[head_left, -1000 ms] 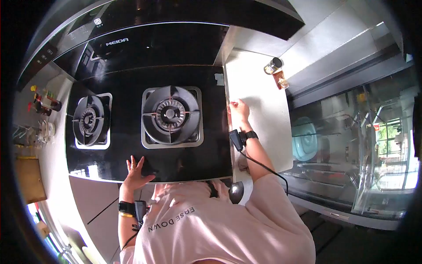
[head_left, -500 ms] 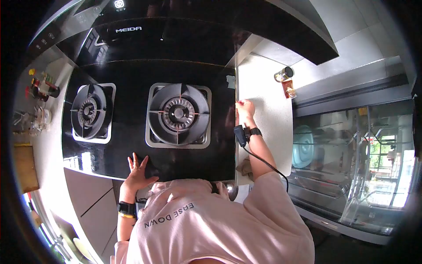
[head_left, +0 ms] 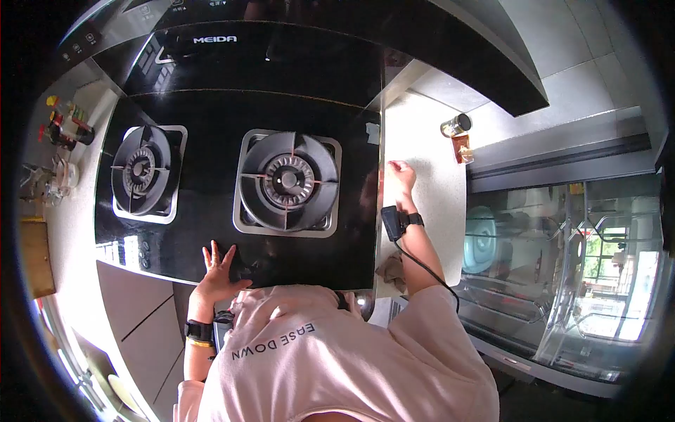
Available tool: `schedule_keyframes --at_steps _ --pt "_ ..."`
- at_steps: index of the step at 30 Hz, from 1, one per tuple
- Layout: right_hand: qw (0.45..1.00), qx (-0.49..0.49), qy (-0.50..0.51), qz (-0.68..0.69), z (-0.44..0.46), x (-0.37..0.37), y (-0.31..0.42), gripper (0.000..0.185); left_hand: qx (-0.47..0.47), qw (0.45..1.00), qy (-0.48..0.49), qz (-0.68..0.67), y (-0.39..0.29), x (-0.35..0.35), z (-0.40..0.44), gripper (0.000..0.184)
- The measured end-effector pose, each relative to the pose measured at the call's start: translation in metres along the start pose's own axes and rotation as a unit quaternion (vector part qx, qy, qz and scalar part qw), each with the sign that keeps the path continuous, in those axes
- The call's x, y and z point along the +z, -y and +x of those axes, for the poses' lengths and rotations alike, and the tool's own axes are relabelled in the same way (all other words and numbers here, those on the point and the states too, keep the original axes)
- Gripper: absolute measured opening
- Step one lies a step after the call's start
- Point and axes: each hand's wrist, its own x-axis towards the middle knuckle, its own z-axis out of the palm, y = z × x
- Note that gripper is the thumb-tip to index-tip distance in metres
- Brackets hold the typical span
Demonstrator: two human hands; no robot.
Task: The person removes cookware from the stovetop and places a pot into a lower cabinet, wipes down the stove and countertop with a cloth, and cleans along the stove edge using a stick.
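Note:
My left hand (head_left: 219, 276) rests with its fingers spread on the front edge of the black gas stove (head_left: 190, 257). On the white counter (head_left: 429, 176), just beyond the stove's right edge, is my right hand (head_left: 401, 177). Its fingers are curled in, and whatever they may hold is hidden. Closest to it on the stove is the large burner (head_left: 288, 181) with its ring-shaped pan support. A smaller-looking burner (head_left: 143, 170) lies farther left. A brown cloth (head_left: 391, 273) lies beside my right forearm.
A dark-lidded jar (head_left: 455, 125) and a small red packet (head_left: 462, 149) stand at the counter's back right. Bottles (head_left: 67, 130) and glassware (head_left: 63, 176) line the left counter. The range hood (head_left: 485, 56) overhangs the back. A glass-fronted cabinet (head_left: 562, 274) is at right.
My right hand has moved slightly right, off the stove's edge and onto the counter. My left hand keeps its spread pose. The view has shifted a little.

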Motion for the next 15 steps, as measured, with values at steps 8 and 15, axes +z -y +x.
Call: schedule_keyframes --at_steps 8,15 --pt "0.946 -0.135 0.034 -0.294 0.001 -0.006 0.029 0.017 -0.012 1.0 -0.013 0.003 -0.001 0.001 -0.001 0.101" --pt "0.915 -0.149 0.072 -0.369 -0.007 -0.006 0.035 0.017 0.002 1.0 -0.018 -0.006 -0.001 -0.001 -0.001 0.101"
